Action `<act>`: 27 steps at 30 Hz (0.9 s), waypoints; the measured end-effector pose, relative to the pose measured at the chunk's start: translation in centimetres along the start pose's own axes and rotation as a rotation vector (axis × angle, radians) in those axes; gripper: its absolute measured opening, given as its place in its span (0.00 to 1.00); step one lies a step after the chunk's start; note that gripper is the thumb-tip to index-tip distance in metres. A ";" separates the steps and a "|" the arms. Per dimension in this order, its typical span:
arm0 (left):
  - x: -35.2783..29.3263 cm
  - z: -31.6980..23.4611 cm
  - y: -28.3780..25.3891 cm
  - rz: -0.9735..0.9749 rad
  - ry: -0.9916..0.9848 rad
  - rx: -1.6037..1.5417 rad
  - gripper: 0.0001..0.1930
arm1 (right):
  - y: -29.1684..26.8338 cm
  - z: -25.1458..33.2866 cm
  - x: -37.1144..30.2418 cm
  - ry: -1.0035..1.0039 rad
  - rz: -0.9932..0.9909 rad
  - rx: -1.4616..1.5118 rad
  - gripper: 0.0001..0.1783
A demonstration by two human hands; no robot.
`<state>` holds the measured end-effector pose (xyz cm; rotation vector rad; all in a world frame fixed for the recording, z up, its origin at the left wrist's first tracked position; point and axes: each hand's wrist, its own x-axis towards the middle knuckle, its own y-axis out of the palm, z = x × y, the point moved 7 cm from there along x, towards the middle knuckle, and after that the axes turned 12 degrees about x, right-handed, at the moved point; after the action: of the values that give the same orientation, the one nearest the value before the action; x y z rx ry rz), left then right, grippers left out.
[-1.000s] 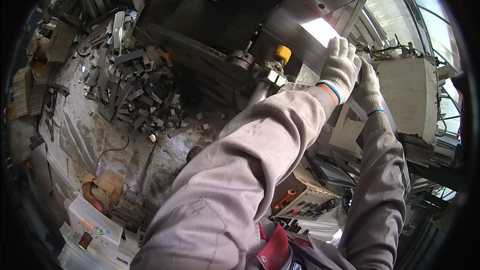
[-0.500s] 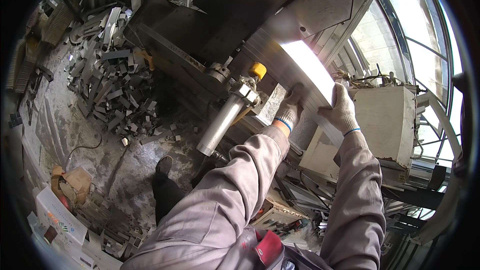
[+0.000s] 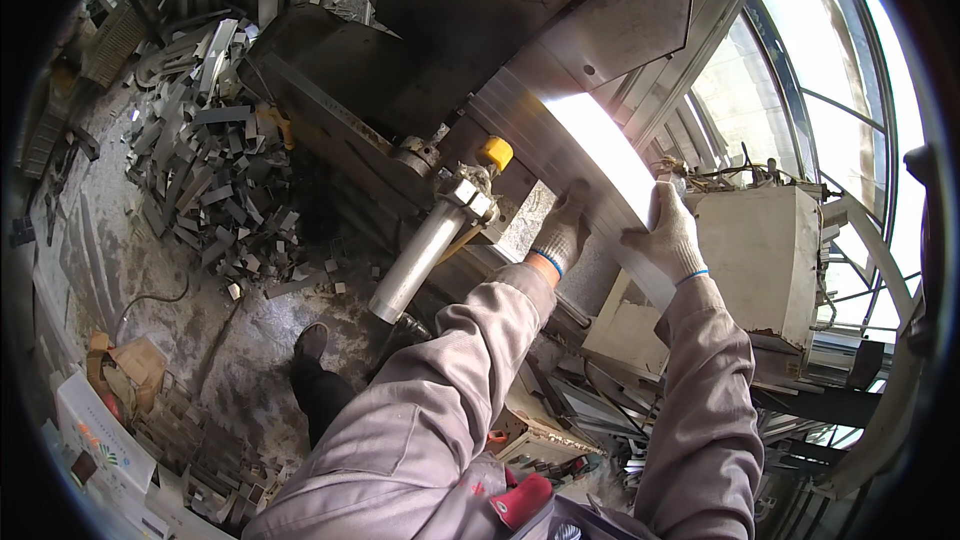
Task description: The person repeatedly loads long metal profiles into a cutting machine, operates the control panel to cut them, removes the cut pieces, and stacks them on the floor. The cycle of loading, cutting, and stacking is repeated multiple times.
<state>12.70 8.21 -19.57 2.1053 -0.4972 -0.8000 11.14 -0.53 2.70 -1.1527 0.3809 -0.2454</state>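
A long, wide aluminium profile runs slantwise from under a metal machine hood down toward me, its upper face glaring white in the light. My left hand, in a knitted glove with a blue cuff edge, grips the profile's left edge; its fingertips are partly hidden beneath it. Across from it, my right hand, gloved alike, is closed on the right edge with the thumb over the top. Left of the profile, a silver cylinder with a yellow knob stands on the machine.
A heap of metal offcuts covers the floor at left. A pale cabinet with cables on top stands right of my right hand. Stacked profiles lie at lower right. A white box and a hose are at lower left.
The whole view has shifted slightly, with the machine now a little farther left and lower. Both hands keep their hold on the profile, at nearly the same places.
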 end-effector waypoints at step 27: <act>-23.3 -26.4 9.6 0.240 1.143 1.346 0.31 | 0.4 -0.1 -0.3 0.365 0.052 -0.411 0.60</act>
<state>13.38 30.76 9.19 3.0318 -0.6580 1.2632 10.84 -0.34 2.31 -1.5023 0.8095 -0.3433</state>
